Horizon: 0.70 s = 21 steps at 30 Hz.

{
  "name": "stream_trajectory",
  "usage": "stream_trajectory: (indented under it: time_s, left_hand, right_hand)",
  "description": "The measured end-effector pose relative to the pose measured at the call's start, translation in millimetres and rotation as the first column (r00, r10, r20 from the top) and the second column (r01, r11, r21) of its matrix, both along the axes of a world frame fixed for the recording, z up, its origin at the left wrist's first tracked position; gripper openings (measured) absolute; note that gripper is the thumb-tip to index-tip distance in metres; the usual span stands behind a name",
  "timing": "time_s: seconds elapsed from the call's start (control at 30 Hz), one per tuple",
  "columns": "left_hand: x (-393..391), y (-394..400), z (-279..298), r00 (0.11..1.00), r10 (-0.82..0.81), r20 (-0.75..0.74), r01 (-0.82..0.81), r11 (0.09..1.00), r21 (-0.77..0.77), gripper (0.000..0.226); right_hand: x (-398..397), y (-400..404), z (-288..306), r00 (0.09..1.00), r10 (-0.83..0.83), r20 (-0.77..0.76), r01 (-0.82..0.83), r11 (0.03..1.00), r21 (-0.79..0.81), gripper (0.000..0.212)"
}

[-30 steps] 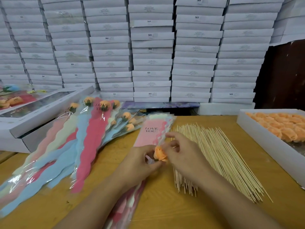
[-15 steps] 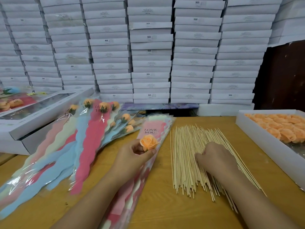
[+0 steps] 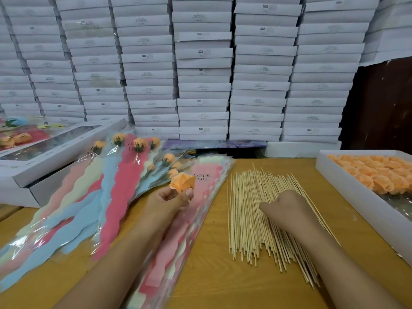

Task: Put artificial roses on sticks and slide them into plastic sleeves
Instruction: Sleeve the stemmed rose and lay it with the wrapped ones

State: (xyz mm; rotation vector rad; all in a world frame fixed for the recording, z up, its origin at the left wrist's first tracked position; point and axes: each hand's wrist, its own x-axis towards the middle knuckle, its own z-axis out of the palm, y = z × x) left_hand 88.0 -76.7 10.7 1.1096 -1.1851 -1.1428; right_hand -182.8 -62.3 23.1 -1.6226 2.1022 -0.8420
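Pinching one orange rose (image 3: 182, 182) above the empty sleeves (image 3: 178, 237), the left hand (image 3: 169, 200) waits while the right hand (image 3: 287, 210), fingers curled out of sight, rests on the sticks (image 3: 247, 219); several finished sleeved roses (image 3: 120, 179) lie left, and a box of roses (image 3: 365, 192) remains.

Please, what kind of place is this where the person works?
Probably a small packing workshop for gift flowers. A wall of stacked white boxes fills the back, and the wooden table holds a pile of sticks, a box of orange roses and finished sleeved roses.
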Motion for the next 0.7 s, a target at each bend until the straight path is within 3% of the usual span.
stream_trajectory:
  time_s: [0.1,0.27,0.33,0.5,0.7]
  left_hand:
    - [3.7,-3.5,3.6,0.984,0.011,-0.180,0.000,0.998,0.062,0.044]
    - [9.7,-7.4,5.3,0.907,0.021,-0.421,0.034,0.992,0.121,0.033]
    - [12.0,-9.0,4.0,0.885,0.025,-0.465,0.049,0.988,0.145,0.030]
    - [17.7,-15.3,1.2,0.858,0.037,-0.513,0.065,0.982,0.179,0.016]
    - [17.2,-16.5,3.4,0.807,0.104,-0.581,0.037,0.973,0.227,0.014]
  right_hand:
    - [2.6,8.9,11.3,0.989,0.073,0.127,-0.064,0.995,-0.072,0.034]
    - [14.0,26.8,27.6,0.926,0.231,0.300,-0.199,0.971,-0.132,0.012]
    - [18.1,29.8,28.7,0.921,0.267,0.285,-0.237,0.962,-0.135,0.008]
    - [18.3,30.5,26.8,0.917,0.337,0.213,-0.313,0.939,-0.139,0.021]
    - [16.8,29.6,23.6,0.932,0.356,0.061,-0.346,0.928,-0.137,0.012]
